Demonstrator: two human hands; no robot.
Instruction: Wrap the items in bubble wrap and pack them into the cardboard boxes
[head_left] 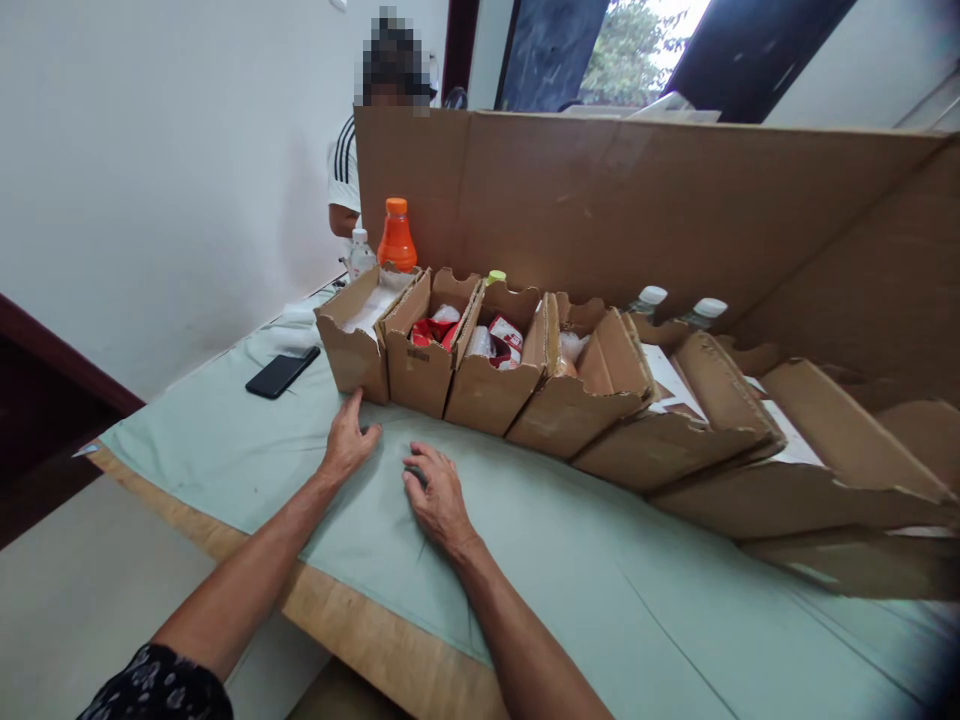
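My left hand (349, 440) rests at the foot of the leftmost cardboard box (352, 360), its fingers apart and a fingertip close to the box's front; I cannot tell if it touches. To its right, my right hand (437, 492) is over the green cloth (585, 540), fingers loosely curled and apart, with nothing in it. White material lies inside the leftmost box. The second box (416, 373) and third box (491, 395) hold red and clear plastic packets. A fourth box (577, 412) has a clear bag in it.
More cardboard boxes (675, 460) continue the row rightward, some with white papers. A tall cardboard panel (600, 200) stands behind. An orange bottle (397, 238) and a clear bottle (361, 252) are at the back left. A black phone (283, 373) lies left. A person (345, 185) is beyond.
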